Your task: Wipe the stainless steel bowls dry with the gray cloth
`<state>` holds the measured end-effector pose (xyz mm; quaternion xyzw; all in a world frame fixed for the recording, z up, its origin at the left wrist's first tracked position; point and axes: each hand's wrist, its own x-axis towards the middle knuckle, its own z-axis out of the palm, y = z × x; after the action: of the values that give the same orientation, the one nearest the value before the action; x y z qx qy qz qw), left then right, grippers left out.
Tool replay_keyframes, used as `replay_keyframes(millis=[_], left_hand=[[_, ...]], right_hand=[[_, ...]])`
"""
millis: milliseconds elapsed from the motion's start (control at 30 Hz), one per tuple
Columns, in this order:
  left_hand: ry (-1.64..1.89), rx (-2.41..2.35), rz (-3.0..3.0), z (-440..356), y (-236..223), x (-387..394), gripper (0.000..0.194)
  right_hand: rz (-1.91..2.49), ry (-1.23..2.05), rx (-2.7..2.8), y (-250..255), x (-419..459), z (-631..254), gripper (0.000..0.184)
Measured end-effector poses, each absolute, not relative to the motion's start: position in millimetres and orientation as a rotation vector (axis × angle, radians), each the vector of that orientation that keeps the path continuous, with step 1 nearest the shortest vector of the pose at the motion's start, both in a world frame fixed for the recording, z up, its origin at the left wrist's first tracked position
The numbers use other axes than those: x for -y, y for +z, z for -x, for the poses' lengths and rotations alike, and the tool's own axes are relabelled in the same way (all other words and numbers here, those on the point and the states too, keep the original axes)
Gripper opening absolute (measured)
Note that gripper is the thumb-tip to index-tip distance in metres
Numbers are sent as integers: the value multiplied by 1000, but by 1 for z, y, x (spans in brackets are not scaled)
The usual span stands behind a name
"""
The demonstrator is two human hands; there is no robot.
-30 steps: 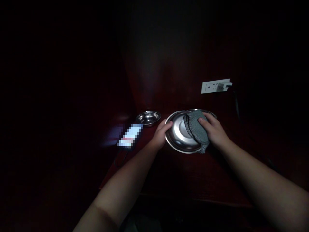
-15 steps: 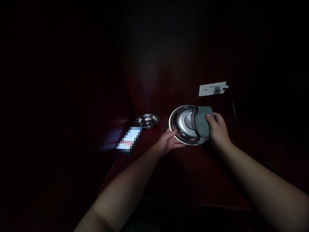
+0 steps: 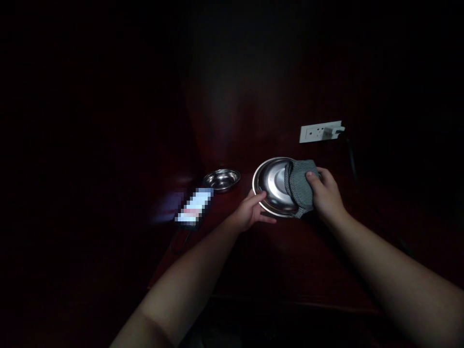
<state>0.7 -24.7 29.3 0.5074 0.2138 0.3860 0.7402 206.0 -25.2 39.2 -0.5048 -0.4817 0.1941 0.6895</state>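
Observation:
A shiny metal bowl (image 3: pixel 270 181) is tilted with its inside facing me. My left hand (image 3: pixel 250 210) grips its lower left rim, thumb over the edge and the other fingers beneath. In my right hand (image 3: pixel 326 193) is a folded grey-green cloth (image 3: pixel 302 183) with a dark checked edge. The cloth lies over the right rim of the bowl, and my right thumb presses on it; the fingers behind are partly hidden. A second, smaller-looking metal bowl (image 3: pixel 222 180) rests on the dark red table (image 3: pixel 282 266), left of the held one.
A lit phone (image 3: pixel 195 208), its screen blurred, stands at the table's left side with a cable (image 3: pixel 179 240) below it. On the back wall is a white socket plate (image 3: pixel 311 133) with a plug and a dark cord hanging down. Surroundings are very dark.
The cloth and my right hand have shifted slightly left over the bowl. My left hand's lower fingers have moved a little under the rim. The other bowl and the phone stay put.

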Motion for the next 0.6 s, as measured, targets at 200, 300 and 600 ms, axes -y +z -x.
replay_keyframes(millis=[200,300,600], left_hand=[[879,-496,-1123,1,31,23,46],[903,-530,-1121,1,30,21,47],[944,-603,-1099,1,31,19,47]], right_hand=[[1129,457,1119,36,24,-208,40],[1151,436,1136,38,25,-208,39],[1170,397,1180,42,28,-206,37]])
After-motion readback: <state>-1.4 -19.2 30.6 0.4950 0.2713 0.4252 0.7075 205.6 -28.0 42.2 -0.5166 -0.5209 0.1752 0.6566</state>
